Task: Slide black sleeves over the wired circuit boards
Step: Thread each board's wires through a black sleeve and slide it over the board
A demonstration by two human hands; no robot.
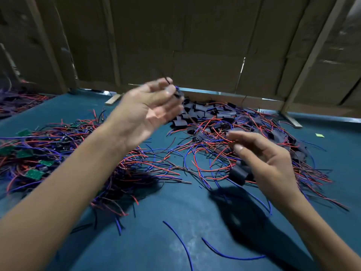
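left hand [148,110] pinching small dark piece [176,91], right hand [267,163] loose

No text, label, brand, number or sign can be read anywhere here. The green circuit boards [34,174] near the left edge of the blue table [175,222] show only faint pale marks (too small and blurred to make out as letters). The brown cardboard wall [195,45] along the table's far edge is plain, with no legible print, and the small green scrap [319,135] near the right edge carries nothing readable. The black sleeves [197,112] heaped at the far edge bear no visible marking.
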